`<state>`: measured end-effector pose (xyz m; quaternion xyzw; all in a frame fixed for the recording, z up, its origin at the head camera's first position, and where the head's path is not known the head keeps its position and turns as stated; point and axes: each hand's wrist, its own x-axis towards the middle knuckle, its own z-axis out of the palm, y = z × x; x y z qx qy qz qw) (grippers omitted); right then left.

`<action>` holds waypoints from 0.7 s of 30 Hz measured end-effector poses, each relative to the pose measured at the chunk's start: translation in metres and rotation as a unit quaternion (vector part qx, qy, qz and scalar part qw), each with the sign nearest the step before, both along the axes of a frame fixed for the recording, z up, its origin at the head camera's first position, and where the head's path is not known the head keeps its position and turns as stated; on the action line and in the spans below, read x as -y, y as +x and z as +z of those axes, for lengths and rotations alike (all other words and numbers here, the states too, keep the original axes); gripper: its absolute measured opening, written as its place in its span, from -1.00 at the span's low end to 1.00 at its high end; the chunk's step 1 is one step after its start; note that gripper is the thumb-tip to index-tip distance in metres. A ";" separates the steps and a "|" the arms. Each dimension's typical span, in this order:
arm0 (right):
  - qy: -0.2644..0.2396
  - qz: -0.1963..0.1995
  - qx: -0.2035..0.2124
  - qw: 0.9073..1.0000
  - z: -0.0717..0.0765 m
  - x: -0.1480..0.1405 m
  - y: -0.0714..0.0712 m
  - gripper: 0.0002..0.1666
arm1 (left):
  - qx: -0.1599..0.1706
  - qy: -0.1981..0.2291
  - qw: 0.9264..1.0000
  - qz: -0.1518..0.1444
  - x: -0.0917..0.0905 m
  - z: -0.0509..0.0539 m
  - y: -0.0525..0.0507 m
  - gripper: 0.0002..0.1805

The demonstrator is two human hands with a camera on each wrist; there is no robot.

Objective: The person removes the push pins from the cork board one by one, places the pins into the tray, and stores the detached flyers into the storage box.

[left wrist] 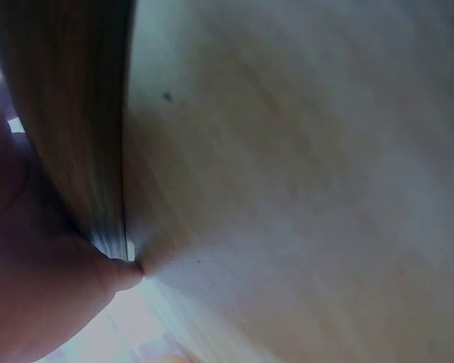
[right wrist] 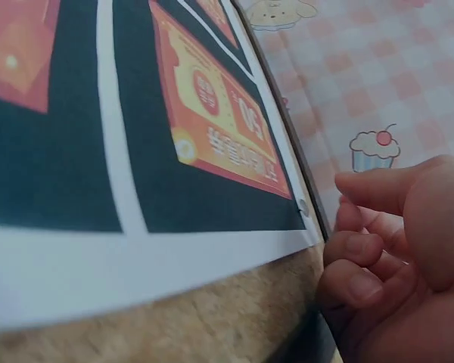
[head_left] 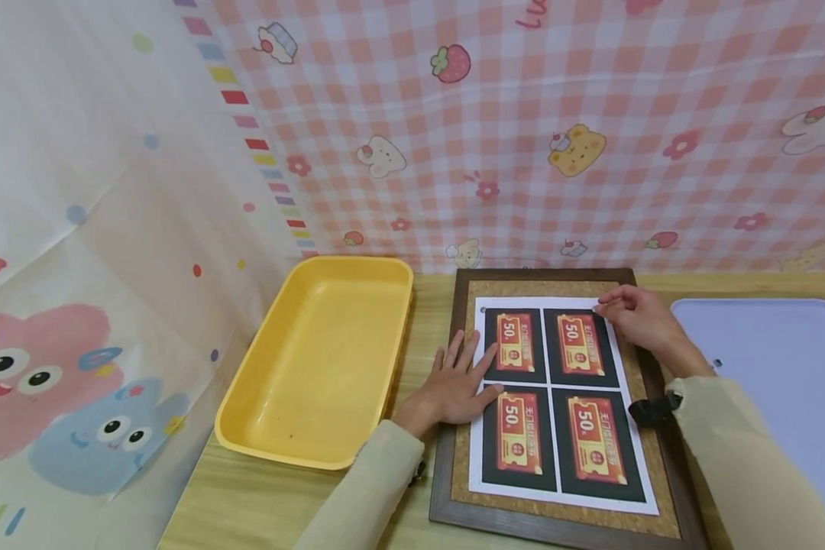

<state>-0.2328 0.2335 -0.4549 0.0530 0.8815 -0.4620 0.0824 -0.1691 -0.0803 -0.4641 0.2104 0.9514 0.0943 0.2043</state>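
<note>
A white sheet (head_left: 555, 387) printed with several red coupons on black lies on a brown-framed cork board (head_left: 477, 519). The left hand (head_left: 454, 386) rests spread, its fingertips on the sheet's left edge; the left wrist view shows part of this hand (left wrist: 45, 280) beside the dark frame (left wrist: 68, 91). At the sheet's upper right corner is the right hand (head_left: 642, 317) with curled fingers. In the right wrist view a small round pin-like piece (right wrist: 303, 208) sits by the corner, beside the right hand (right wrist: 393, 257); nothing shows between its fingers. A similar piece (head_left: 483, 310) marks the upper left corner.
To the left of the board stands a yellow tray (head_left: 323, 359). A pale purple tray (head_left: 777, 367) lies at the right, with a small dark item (head_left: 717, 363) in it. Behind the wooden table (head_left: 247, 496) hangs a pink checked cloth (head_left: 412, 114).
</note>
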 end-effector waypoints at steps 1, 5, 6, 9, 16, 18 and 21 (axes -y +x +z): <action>-0.001 -0.002 -0.004 1.000 -0.001 0.000 0.000 -0.62 | 0.001 0.000 1.000 0.000 0.000 0.000 0.000 -0.23; -0.003 -0.012 -0.024 1.000 -0.006 0.002 -0.002 -0.62 | 0.002 -0.001 1.000 0.000 0.000 0.000 0.000 -0.24; -0.001 -0.015 -0.031 0.999 -0.006 0.003 -0.003 -0.62 | 0.002 -0.002 1.000 0.000 -0.001 0.000 0.000 -0.24; 0.005 -0.024 -0.038 0.999 -0.009 0.004 -0.004 -0.61 | 0.003 -0.002 1.000 -0.001 -0.001 0.000 0.001 -0.25; 0.029 -0.027 -0.026 0.999 -0.015 0.003 -0.005 -0.58 | 0.001 -0.003 1.000 -0.003 -0.002 -0.002 0.000 -0.25; 0.038 -0.024 -0.029 0.999 -0.015 0.004 -0.005 -0.60 | 0.002 -0.003 1.000 -0.001 -0.001 -0.001 0.000 -0.25; 0.052 -0.016 -0.033 0.998 -0.013 0.006 -0.004 -0.65 | 0.004 0.000 1.000 0.003 -0.001 0.000 0.000 -0.24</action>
